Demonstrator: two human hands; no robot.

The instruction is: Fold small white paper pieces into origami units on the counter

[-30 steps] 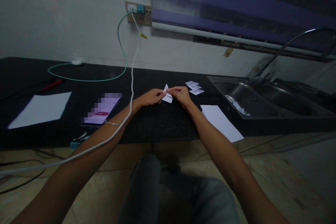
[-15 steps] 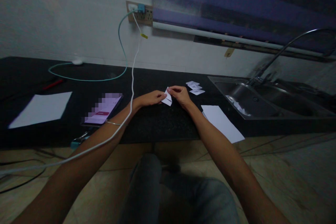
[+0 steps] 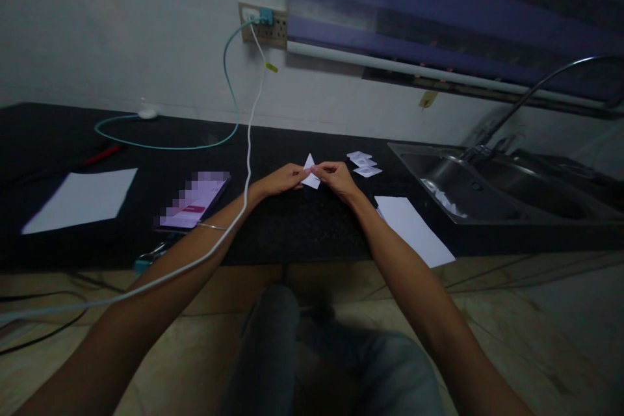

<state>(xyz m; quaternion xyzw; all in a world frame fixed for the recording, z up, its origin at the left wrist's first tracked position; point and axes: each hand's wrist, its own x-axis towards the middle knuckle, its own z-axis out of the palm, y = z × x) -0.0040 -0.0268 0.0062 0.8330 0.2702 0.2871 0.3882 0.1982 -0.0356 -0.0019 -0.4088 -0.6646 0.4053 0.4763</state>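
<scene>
Between my hands is a small folded piece of white paper (image 3: 312, 181), pointed at its top, held just over the black countertop (image 3: 292, 234). My left hand (image 3: 287, 179) pinches its left side, thumb on the front face. From the right, my right hand (image 3: 336, 178) grips it, with thumb and fingers meeting near the middle of the paper. Both thumb tips lie close together on it. Several small folded white papers (image 3: 361, 163) lie overlapping just beyond my right hand. A stack of white paper sheets (image 3: 414, 229) rests beside my right forearm.
A phone (image 3: 195, 203) with a lit screen lies by my left forearm, near a white sheet (image 3: 80, 200). A white cable (image 3: 248, 149) crosses over my left arm. The steel sink (image 3: 453, 182) is at the right, and a teal cable (image 3: 170, 147) loops at the back left.
My right hand's fingers have shifted down from the paper's upper tip to its middle, leaving the tip exposed. The folded paper now looks more upright and narrower at the top.
</scene>
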